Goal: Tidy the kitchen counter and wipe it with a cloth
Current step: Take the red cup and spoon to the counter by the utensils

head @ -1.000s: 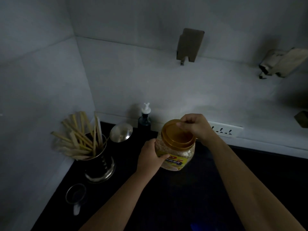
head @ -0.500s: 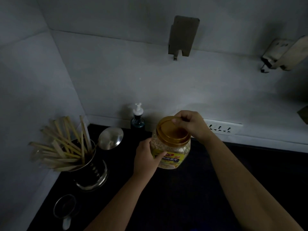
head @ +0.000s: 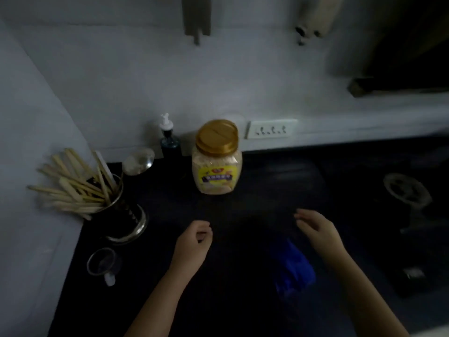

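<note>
The whole view is dim and smeared. The jar's (head: 217, 158) label (head: 217, 178) carries print too blurred to read. The cloth (head: 292, 267) is a soft blue shape with no clear edges, its right side hidden behind the right forearm (head: 359, 283). Both forearms are cut off by the bottom edge. Two wall fittings (head: 196, 17) run out past the top edge — what they are cannot be told. On the right, a round burner (head: 407, 192) and a knob (head: 413, 273) sink into shadow, their outlines vague. The bottle's (head: 169, 142) lower half melts into the black counter (head: 243, 300). The sticks' (head: 73, 186) lower ends are hidden inside the holder (head: 126, 215).
</note>
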### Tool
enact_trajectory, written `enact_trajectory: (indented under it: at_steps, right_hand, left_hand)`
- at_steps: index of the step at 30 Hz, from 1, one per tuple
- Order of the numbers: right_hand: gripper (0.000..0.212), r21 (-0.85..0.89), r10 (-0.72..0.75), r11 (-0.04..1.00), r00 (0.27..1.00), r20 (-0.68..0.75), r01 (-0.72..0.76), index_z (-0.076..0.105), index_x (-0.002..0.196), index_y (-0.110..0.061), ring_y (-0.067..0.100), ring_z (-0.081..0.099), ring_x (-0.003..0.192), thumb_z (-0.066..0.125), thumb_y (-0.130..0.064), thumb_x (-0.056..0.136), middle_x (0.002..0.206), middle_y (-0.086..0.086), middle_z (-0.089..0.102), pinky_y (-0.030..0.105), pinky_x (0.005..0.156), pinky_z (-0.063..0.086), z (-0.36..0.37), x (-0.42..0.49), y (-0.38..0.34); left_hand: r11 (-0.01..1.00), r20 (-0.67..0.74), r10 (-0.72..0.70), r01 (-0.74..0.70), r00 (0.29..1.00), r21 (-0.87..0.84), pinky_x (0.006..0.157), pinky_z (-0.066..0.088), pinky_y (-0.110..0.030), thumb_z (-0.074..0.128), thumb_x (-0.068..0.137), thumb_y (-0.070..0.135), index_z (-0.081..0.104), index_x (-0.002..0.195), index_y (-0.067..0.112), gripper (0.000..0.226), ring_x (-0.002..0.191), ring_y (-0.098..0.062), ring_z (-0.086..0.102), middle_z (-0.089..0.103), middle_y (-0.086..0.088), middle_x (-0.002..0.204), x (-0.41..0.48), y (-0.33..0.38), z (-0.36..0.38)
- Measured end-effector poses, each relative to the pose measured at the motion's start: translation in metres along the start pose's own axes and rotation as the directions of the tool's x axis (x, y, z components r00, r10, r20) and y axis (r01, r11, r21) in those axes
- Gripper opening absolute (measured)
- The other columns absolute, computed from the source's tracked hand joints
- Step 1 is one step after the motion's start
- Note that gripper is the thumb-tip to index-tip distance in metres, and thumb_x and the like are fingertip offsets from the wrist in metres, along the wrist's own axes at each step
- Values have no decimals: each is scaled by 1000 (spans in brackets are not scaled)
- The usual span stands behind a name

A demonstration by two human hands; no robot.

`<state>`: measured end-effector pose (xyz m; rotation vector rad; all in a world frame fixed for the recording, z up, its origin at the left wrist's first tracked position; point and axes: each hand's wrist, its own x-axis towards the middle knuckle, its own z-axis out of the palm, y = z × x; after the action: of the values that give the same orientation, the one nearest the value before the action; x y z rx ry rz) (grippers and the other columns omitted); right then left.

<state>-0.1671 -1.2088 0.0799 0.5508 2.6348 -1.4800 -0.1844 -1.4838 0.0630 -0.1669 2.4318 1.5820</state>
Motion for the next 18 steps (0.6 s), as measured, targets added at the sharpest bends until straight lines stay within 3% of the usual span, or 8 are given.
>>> enact_trajectory:
  at_steps: [4, 7, 9, 13, 16, 18]
  right_hand:
    - [22, 95, 214, 976, 945, -245, -196, 60, 105, -18, 23, 63, 96, 58, -6, 86, 98, 4, 66, 14, 71, 49, -16, -102, 75]
    - [20, 222, 412, 910, 825, -386, -351, 59, 103, -18, 25, 64, 88, 53, -6, 88, 95, 6, 67, 29, 64, 49, -21, -188, 120]
    - [22, 322, 545, 838, 712, -442, -442, 60, 107, -10, 24, 64, 82, 51, -3, 89, 92, 7, 67, 29, 65, 45, -17, -246, 151]
    - [25, 535, 780, 625, 463, -421, -568, 58, 113, 0, 24, 61, 76, 50, -2, 89, 94, 15, 65, 27, 63, 42, 1, -354, 208]
    - [28, 646, 888, 458, 293, -354, -610, 56, 115, 4, 29, 60, 80, 49, -2, 89, 96, 16, 63, 31, 64, 41, 19, -422, 244]
    - [28, 678, 926, 375, 218, -309, -632, 56, 115, 4, 30, 61, 83, 51, -4, 89, 95, 16, 62, 33, 70, 41, 32, -460, 264]
  left_hand:
    - [999, 181, 52, -52, 982, -3, 78, 45, -17, 53, 89, 14, 56, 100, 26, 16, 95, -7, 60, 64, 9, 98, -36, -6, 16]
    - [994, 344, 102, -106, 933, -7, 80, 49, -24, 48, 92, 13, 55, 87, 32, 21, 88, -8, 63, 64, 6, 93, -60, -3, 40]
    - [987, 442, 152, -158, 884, -23, 76, 49, -21, 47, 92, 10, 54, 84, 33, 26, 83, -5, 63, 65, 6, 89, -80, -5, 61]
    - [976, 640, 179, -217, 747, -19, 68, 50, -13, 47, 91, 3, 55, 82, 30, 30, 72, 3, 64, 65, 5, 83, -127, -13, 110]
    - [976, 767, 109, -213, 632, 36, 70, 51, -20, 47, 90, -1, 55, 80, 27, 31, 72, -6, 64, 64, 3, 81, -167, -21, 147]
    - [961, 834, 49, -253, 550, 110, 74, 49, -23, 46, 90, 0, 53, 79, 28, 32, 78, -12, 62, 63, 5, 80, -193, -27, 168]
